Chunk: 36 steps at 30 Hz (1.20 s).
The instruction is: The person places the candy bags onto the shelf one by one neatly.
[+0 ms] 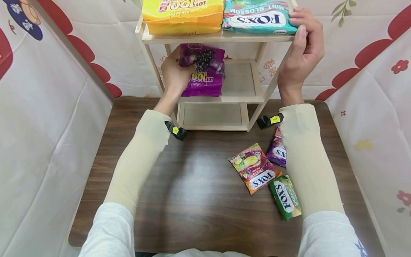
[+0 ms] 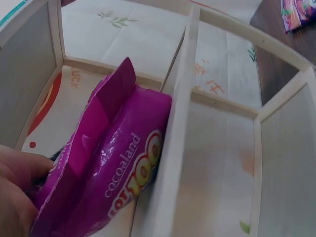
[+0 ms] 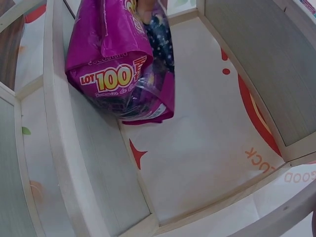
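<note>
My left hand (image 1: 176,73) pinches a purple Lot 100 candy bag (image 1: 207,80) by its left side, thumb in front. The bag stands upright on the middle level of a wooden shelf rack (image 1: 224,37). In the left wrist view the thumb and part of the hand show beside the purple bag (image 2: 123,163); the other fingers are hidden. My right hand (image 1: 303,53) grips the top level's right front corner, beside a teal Fox's mint bag (image 1: 257,18). In the right wrist view the purple bag (image 3: 118,74) stands near one side of the level.
A yellow Lot 100 bag (image 1: 184,18) sits on the top level. On the brown table (image 1: 192,200), right of the rack, lie an orange-red Fox's bag (image 1: 255,167), a green Fox's bag (image 1: 285,197) and a purple Fox's bag (image 1: 277,150) partly behind my right forearm. Fabric walls surround the table.
</note>
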Tool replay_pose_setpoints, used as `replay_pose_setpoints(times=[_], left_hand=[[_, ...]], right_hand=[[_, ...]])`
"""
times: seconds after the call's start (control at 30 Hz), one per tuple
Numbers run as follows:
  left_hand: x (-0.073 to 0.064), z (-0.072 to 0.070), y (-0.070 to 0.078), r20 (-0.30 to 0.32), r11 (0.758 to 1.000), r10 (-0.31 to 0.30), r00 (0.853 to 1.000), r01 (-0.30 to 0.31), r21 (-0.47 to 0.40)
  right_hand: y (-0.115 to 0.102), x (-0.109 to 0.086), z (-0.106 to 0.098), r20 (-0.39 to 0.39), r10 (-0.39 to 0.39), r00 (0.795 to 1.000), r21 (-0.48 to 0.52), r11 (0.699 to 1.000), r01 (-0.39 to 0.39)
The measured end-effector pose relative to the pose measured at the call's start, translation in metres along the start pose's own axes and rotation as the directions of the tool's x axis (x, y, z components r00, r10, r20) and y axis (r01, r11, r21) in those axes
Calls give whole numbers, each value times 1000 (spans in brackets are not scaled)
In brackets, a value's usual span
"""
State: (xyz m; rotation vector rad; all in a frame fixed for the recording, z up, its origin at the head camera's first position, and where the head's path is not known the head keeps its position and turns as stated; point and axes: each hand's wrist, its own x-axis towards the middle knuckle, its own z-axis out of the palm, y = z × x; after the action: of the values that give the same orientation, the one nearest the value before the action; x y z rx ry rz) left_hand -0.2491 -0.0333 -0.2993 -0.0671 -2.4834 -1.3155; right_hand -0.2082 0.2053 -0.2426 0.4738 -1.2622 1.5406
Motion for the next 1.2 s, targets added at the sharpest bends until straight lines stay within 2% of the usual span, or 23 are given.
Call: replay_pose_setpoints(times=[0.2,0.57,0.67,0.8,0.93,1.03,1.2], left_hand=[[6,-4,3,69,995,-38,997,31,89],[5,-6,-4,121,980,-54,991,30,195],[6,-7,-2,158,964,-95,983,51,261],[8,-8,1,208,928,-154,966,69,365],[6,-8,4,221,909,-197,955,93,407],[3,-6,5,212,899,-203,956,96,427],[0,-1,7,176,866,-203,963,92,492]], right_hand=[[1,-1,2,14,0,1000,16,1000,0],[1,0,2,-2,-1,1000,29,1000,1],[0,0,3,0,1,1000,26,1000,-1],[-1,1,2,-6,25,1000,13,1000,-25],[0,1,2,-9,27,1000,9,1000,-27],[0,0,2,-12,18,1000,25,1000,-17],[1,0,2,-14,7,1000,39,999,-7]])
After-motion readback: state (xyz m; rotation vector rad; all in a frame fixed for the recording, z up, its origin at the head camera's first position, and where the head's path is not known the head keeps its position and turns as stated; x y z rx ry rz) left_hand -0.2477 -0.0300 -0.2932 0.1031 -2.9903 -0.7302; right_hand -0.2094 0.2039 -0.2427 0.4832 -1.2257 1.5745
